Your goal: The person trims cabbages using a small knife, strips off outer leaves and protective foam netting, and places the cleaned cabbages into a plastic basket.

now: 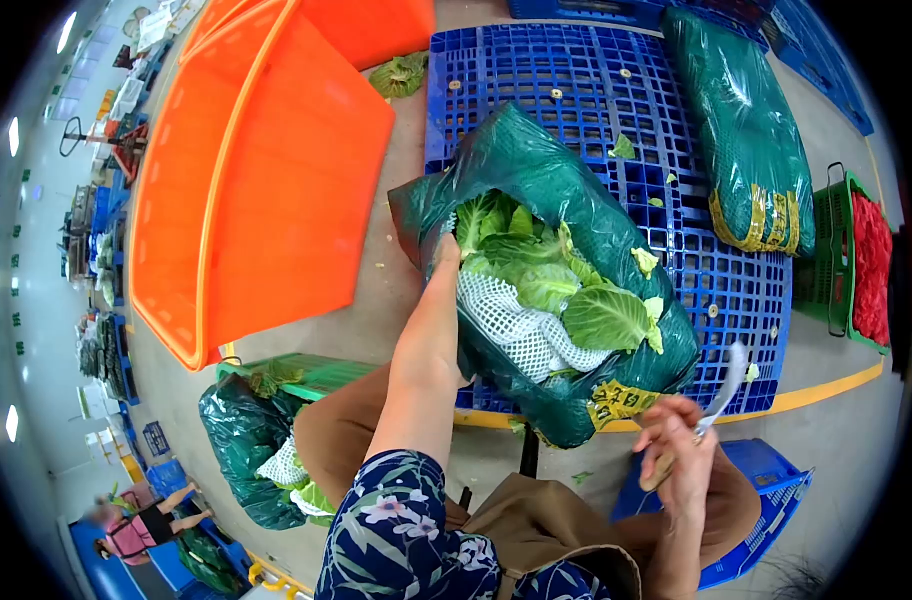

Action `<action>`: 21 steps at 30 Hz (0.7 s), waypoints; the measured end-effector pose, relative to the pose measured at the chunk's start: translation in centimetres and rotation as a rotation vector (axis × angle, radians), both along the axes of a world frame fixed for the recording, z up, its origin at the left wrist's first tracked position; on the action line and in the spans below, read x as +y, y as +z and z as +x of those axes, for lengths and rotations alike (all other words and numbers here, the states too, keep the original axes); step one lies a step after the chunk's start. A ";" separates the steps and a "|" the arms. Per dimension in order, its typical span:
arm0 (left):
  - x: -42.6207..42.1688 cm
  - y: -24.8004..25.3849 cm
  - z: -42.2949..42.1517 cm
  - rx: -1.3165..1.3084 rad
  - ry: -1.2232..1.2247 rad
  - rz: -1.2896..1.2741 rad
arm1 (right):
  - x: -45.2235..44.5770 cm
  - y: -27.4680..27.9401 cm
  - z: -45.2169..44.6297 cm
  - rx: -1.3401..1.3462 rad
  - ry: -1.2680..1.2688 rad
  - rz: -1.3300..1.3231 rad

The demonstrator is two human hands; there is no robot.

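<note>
A large dark green plastic bag (536,150), slit open on its upper side, lies across the front of the blue pallet. Green cabbage leaves (606,318) and white foam netting (501,310) show through the slit. At the slit's left edge, my left hand (446,255) grips the bag; most of its fingers are hidden. Closed around the wooden handle of a small sickle (724,392), my right hand (681,450) is just off the bag's lower right end, by its yellow printed band (621,400). The curved blade points up and away from me.
A big orange bin (306,180) stands left of the blue pallet (476,60). Another full green bag (746,130) lies on the pallet's right, beside a green crate (831,250) holding red material. An opened bag (241,450) is near my left knee. A blue crate (756,540) sits lower right.
</note>
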State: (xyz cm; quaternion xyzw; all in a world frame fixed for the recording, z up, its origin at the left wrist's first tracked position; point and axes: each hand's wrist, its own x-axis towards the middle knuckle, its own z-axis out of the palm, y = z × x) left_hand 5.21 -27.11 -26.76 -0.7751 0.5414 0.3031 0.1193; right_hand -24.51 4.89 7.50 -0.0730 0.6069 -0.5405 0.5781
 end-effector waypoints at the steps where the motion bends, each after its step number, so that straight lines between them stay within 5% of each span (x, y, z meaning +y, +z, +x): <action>1: 0.2 -0.5 0.5 0.027 0.030 -0.113 | 0.3 -0.7 0.4 -0.006 0.039 0.030; 8: -1.5 1.9 2.7 0.385 0.047 -1.025 | 1.6 -4.5 0.4 0.095 0.114 0.213; 19: -0.8 9.0 -1.4 0.667 -0.017 -1.054 | 1.8 -4.9 1.3 0.344 0.306 0.226; 21: -1.7 6.4 0.1 0.991 0.136 -0.970 | 1.9 -5.4 1.2 0.391 0.313 0.222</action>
